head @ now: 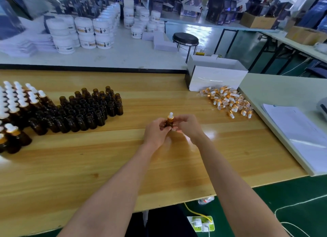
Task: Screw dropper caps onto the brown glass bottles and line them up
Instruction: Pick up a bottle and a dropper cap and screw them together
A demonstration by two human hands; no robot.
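Glossy wooden table point(123, 157), brown glass bottles point(85, 111)

The table point(123, 166) lies bare across the centre and lower part of the frame, giving open passage around both hands. At left, a block of open bottles point(79, 111) and capped bottles point(16, 102) bars the way. At upper right, a loose heap of caps point(228, 102) and a white box point(215, 77) just behind it close off that corner. Papers point(300, 130) lie at the right edge.
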